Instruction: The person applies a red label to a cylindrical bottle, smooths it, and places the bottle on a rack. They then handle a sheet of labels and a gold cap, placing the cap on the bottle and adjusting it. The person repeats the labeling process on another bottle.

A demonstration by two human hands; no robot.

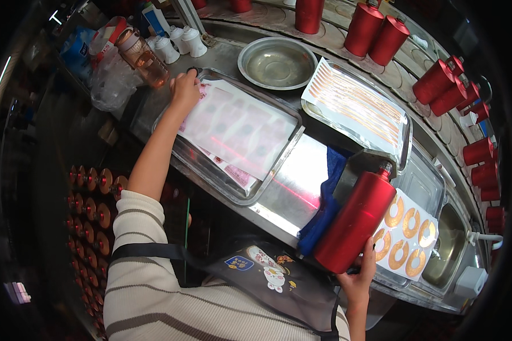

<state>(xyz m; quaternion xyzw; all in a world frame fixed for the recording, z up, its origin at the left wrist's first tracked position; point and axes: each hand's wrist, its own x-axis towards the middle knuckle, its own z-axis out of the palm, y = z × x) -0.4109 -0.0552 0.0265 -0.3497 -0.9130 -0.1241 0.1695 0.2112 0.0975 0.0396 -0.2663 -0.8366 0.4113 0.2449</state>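
My right hand [359,279] is closed on the lower end of a red metal bottle [355,221], thumb and fingers against its base. The bottle lies tilted over a blue cloth [327,207], its threaded neck pointing away from me. Farther left, my left hand [186,90] has its fingers curled in at the far left corner of a metal tray [250,199]. A small dark thing shows by its fingertips; what they grip is hidden. In that tray lie translucent white sheets [239,125] over pink printed ones.
A metal basin [277,63] stands behind the tray. Another tray holds a sheet of orange-gold strips [352,102]. Gold ring stickers [409,219] on a white sheet lie right, beside a sink [446,250]. Red bottles [364,28] line the curved conveyor. A drink bottle [143,57] stands left.
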